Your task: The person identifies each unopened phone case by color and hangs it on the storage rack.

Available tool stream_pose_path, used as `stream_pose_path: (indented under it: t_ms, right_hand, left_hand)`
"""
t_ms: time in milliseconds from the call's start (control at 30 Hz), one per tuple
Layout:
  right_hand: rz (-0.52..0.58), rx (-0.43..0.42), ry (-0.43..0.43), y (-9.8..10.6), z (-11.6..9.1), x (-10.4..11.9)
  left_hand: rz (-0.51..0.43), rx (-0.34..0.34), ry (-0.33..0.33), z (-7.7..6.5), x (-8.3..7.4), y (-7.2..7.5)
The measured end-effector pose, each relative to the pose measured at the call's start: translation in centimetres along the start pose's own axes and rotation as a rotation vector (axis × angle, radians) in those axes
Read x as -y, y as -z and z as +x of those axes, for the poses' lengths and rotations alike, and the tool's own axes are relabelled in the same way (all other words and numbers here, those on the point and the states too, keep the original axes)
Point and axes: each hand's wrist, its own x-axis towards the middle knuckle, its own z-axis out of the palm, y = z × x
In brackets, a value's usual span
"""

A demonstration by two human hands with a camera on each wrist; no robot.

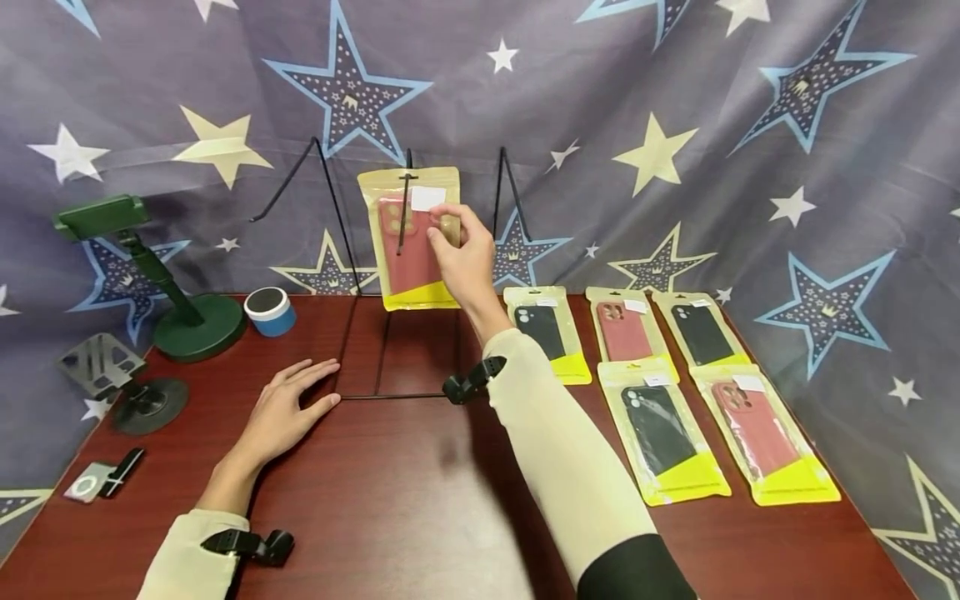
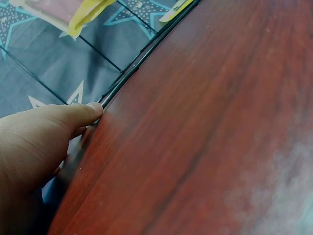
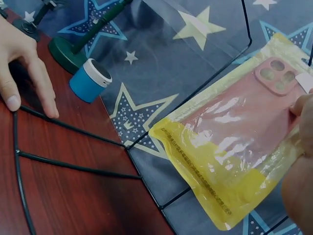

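Cream sleeves reach in closest, each wearing a black wrist strap at the cuff. At the end of one, the right hand pinches the right edge of a clear-and-yellow pouch holding a pink phone case. That pouch hangs on the middle hook of a black wire display rack, the prong passing through its hanging slot and jutting out in front. A left hook and a right hook flank it. The left hand lies with fingers extended, thumb and fingertips touching the rack's base wire.

On the reddish wooden table, to the right of the rack, lie five more pouches: three behind, with a black case, a pink case and a black case; two in front, a black case and a pink case. Left stand a green phone stand, a blue-and-white cylinder and a smaller grey stand. Star-printed cloth hangs behind.
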Motion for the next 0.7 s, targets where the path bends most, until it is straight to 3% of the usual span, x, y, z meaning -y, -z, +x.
stream_pose_path:
  t_ms: [467,700]
  right_hand:
    - [-0.115,-0.051,-0.049,-0.8,1.8,-0.2]
    - [-0.072,-0.058,-0.074,-1.1,2.4,-0.5]
  left_hand:
    - [-0.002,0.012,0.021,0.0,0.0,0.1]
    - [-0.003,0.005,0.027,-0.1,0.0,0.3]
